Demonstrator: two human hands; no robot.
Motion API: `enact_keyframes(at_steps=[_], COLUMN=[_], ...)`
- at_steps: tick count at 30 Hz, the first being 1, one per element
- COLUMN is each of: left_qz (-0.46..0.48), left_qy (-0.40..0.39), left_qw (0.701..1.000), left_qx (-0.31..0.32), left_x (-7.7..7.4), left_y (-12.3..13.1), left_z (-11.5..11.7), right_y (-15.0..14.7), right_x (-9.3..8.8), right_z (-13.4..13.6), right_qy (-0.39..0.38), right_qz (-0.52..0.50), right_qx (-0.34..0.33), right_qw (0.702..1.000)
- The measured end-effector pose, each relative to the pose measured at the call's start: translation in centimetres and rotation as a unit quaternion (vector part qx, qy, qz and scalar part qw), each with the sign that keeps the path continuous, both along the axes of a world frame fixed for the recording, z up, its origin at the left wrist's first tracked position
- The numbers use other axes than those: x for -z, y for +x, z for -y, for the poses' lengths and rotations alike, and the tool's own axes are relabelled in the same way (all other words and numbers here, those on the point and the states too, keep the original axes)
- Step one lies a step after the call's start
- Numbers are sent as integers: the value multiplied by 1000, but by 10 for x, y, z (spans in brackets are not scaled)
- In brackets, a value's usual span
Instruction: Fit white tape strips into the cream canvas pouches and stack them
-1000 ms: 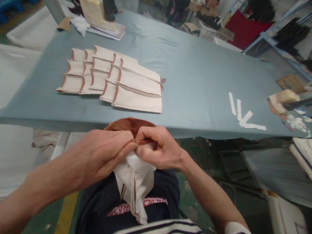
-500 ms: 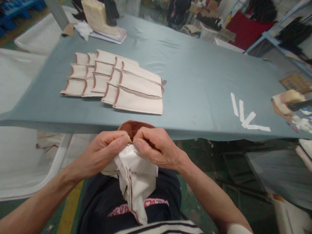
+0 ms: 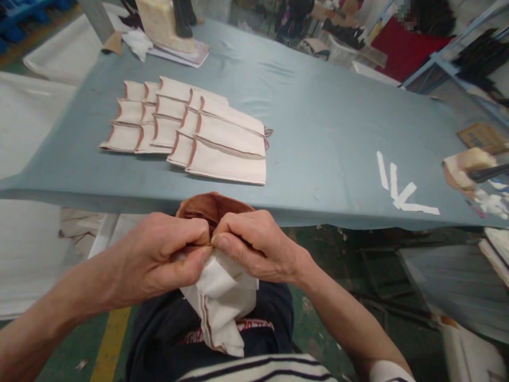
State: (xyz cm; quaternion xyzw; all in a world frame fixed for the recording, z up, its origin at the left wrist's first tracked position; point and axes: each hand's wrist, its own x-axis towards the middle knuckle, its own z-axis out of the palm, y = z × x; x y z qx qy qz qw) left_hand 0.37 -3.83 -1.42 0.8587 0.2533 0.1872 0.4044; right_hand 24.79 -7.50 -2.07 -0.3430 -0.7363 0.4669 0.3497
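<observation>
A cream fabric pouch [image 3: 228, 302] with brown-edged seams hangs in front of my lap, just off the table's near edge. Its brown side [image 3: 217, 206] bulges up behind my fingers. My left hand [image 3: 170, 252] is closed, thumb against curled fingers, pinching the pouch's edge. Right beside it, my right hand [image 3: 256, 246] pinches the same edge between thumb and forefinger, the two sets of fingertips almost touching. What exactly lies between the fingertips is hidden. Several similar cream pouches with brown trim [image 3: 228, 162] lie flat in overlapping rows on the table.
A blue-grey cloth covers the long table [image 3: 326, 122]. White strips [image 3: 415, 207] lie toward its right end, near a yellowish block [image 3: 469, 159]. Another yellowish block [image 3: 161, 26] stands at the back left. White bins [image 3: 35, 254] flank the table on the left.
My left hand has turned, with its knuckles rolled upward and its fingers curled tighter. More of the brown side shows, and the hanging cloth has shifted slightly. My right hand has barely moved.
</observation>
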Motion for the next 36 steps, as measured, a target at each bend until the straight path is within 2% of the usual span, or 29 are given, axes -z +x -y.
enact_keyframes(at_steps=[3,6,9,14,20,23,25,29,32,34,36], left_qz=[-7,52,114,185,216,186,149,47,20,16,31], left_qy=[-31,-104,-171,-285,-338,-353,-357,-352,-348,-298,-205], left_qw=[999,993,978,935,903,904,913,933,937,954,977], left_qx=[7,4,-33,-98,-152,-151,-126,-51,-18,-19,-46], left_x=[1,7,16,31,47,49,46,33,20,12,7], left_y=[-2,-6,-7,5,16,7,-1,-11,-10,-7,-3], left_z=[0,1,3,7,15,12,6,-9,-16,-16,-12], right_y=[-3,-7,-13,-23,-22,-16,-13,-13,-15,-16,-16], right_x=[-2,-4,0,16,23,21,18,9,4,3,5], right_z=[0,1,-2,-11,-17,-20,-23,-25,-27,-28,-28], right_qy=[-23,-67,-137,-270,-325,-310,-282,-199,-113,-65,-27], right_qz=[-1,-29,-97,-167,-177,-155,-145,-105,-46,-5,9], right_qx=[5,22,9,-36,-50,-50,-47,-45,-23,-12,25], right_qw=[1000,997,986,948,927,937,947,973,992,998,999])
